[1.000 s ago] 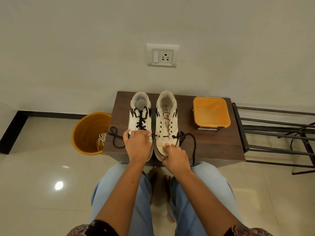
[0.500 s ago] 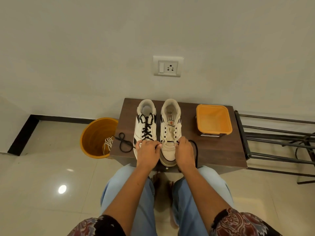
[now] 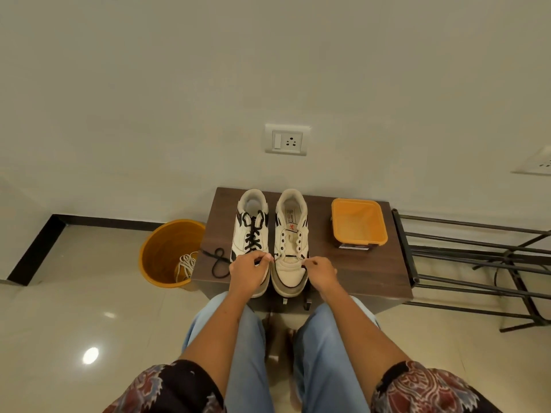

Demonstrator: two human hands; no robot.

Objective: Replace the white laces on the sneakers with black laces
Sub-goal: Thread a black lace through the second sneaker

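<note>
— Brown wooden table [image 3: 357,272] against a pale wall, wall socket [image 3: 286,140] above, orange bin [image 3: 167,254] on the tiled floor at left with white laces [image 3: 185,265] dropped inside.

— And on the table?

— Two white sneakers side by side, toes toward the near edge. Left sneaker [image 3: 250,234] already crossed with black lacing, loose tail [image 3: 217,262] curling off beside it. Right sneaker [image 3: 290,242] almost bare: one black lace [image 3: 290,256] bar across the lowest eyelets, upper eyelets empty. Orange tray [image 3: 359,223] well apart at right.

— Hands?

— Left hand [image 3: 249,271] over the left sneaker's toe, fingers curled, apparently pinching one lace end. Right hand [image 3: 320,271] just beside the right sneaker, fingertips pinched on the other end.

— Handling?

— Soft, limp, light cord, probably; no stiffness except at the tips. Best taken right at the tip for threading, since anything further back would likely flop. Needs even tension on both ends, or the bar slides lopsided. Sneaker light enough to shift under a hard pull.
</note>
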